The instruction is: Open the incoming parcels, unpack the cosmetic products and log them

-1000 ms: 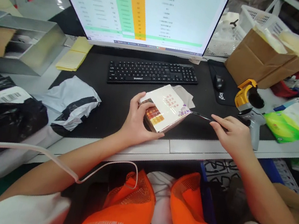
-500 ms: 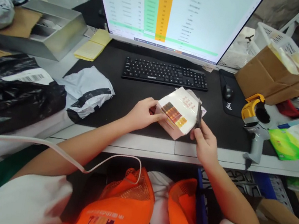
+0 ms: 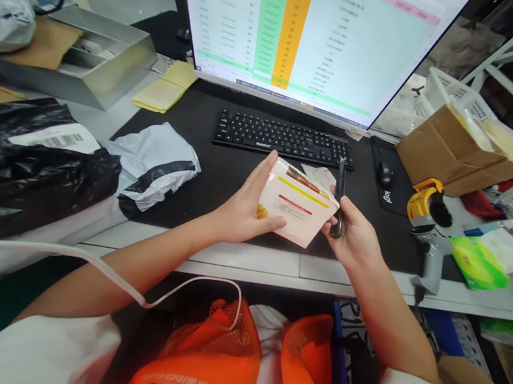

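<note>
My left hand (image 3: 246,209) is closed on the left side of a small white cardboard box (image 3: 290,210), its thumb across the front face. That face is tilted toward me and bears a yellow stripe, a red line and small print. In my right hand (image 3: 353,232) is a slim black tool (image 3: 339,197), pointing away from me beside the box's right edge; its exact kind is unclear. The right fingers are also close to the box's corner. Behind the box a pale flap or paper (image 3: 321,177) shows in part. Both hands are above the desk's front edge.
A keyboard (image 3: 285,139) and monitor (image 3: 313,36) stand behind the box. To the left lie a grey-white parcel (image 3: 159,165) and a black plastic parcel (image 3: 27,168). On the right are a mouse (image 3: 385,174), a barcode scanner (image 3: 431,239) and a cardboard box (image 3: 448,146).
The box has been tipped so that its printed front face now shows instead of its top. My left thumb has moved down over the front. The screen's contents sit slightly differently in view.
</note>
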Demonstrator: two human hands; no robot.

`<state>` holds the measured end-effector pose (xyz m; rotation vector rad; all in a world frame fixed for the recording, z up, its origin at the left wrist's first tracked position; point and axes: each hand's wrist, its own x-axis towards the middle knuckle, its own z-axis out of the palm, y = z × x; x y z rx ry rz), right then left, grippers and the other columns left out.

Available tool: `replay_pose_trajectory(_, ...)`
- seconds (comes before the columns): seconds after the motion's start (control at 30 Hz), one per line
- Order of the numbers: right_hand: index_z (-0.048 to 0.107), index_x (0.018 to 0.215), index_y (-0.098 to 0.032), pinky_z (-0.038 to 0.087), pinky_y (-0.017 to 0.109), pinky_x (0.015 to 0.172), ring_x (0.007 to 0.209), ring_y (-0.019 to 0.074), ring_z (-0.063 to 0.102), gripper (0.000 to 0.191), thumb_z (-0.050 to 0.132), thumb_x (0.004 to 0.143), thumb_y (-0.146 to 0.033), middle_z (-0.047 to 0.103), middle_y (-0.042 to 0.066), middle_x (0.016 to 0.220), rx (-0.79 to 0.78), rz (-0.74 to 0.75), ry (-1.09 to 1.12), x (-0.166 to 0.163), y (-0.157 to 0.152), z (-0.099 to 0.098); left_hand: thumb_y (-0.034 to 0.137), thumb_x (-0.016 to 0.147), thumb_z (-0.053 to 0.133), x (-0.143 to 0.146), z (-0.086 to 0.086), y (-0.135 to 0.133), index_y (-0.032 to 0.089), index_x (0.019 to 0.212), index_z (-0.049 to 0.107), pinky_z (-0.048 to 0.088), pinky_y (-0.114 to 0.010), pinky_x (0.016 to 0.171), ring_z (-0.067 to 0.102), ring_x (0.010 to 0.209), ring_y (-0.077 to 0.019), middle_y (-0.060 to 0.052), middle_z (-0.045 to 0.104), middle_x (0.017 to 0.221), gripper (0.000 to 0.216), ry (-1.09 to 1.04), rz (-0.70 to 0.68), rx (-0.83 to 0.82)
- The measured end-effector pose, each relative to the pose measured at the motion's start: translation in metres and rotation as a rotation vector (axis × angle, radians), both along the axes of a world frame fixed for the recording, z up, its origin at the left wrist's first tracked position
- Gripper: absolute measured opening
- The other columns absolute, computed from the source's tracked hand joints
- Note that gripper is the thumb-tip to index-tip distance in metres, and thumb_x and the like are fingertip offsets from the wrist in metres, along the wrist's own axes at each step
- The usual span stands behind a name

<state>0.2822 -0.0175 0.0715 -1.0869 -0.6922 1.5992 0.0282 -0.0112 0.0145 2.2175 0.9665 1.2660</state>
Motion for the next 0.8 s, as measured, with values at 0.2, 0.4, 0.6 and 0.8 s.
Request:
replay_pose_trajectory(0.2,0.063,0.109,-0.023,0.041,0.015,0.044,0.053,0.0081,0.044,0.027,0.076,0.092,-0.039,0.048,-0.006,0.071,0.076,0.007,-0.024,-0.005,0.018,-0.010,0.061,0.092,0.070,-0.008,-0.001,0.001,0.032,0.171,-0.007,0.021,-0.057,0.134,0.013,0.165,-0.0357,-0.013,0.002,0.179,0.114,0.016,-0.079,-0.118)
replay_pose_trajectory(0.4,0.062,0.099,-0.023,0.034,0.015,0.043,0.053,0.0080,0.044,0.030,0.081,0.087,-0.043,0.047,-0.006,0.070,0.277,-0.095,-0.103,-0.008,0.042,-0.011,0.077,0.066,0.086,-0.019,-0.001,0.017,0.030,0.171,-0.006,0.019,-0.069,0.130,0.010,0.161,-0.0467,-0.018,0.009,0.175,0.147,0.160,-0.033,-0.047)
replay_pose_trajectory(0.6,0.064,0.099,-0.022,0.028,0.015,0.040,0.053,0.0074,0.039,0.034,0.083,0.079,-0.040,0.049,-0.005,0.073,0.236,-0.068,-0.079,-0.012,0.064,-0.008,0.060,0.056,0.099,-0.013,-0.006,0.022,0.032,0.171,-0.005,0.033,-0.063,0.127,0.025,0.157,-0.0447,-0.017,0.023,0.163,0.157,0.120,0.029,0.012)
replay_pose_trajectory(0.8,0.073,0.106,-0.022,0.033,0.019,0.044,0.054,0.0070,0.044,0.039,0.085,0.076,-0.043,0.056,-0.003,0.079,0.483,-0.140,-0.302,0.009,0.052,-0.008,0.067,0.059,0.094,-0.009,0.005,0.014,0.029,0.169,0.021,0.034,-0.059,0.126,0.039,0.146,-0.0418,-0.015,0.036,0.151,0.138,0.010,0.205,0.054)
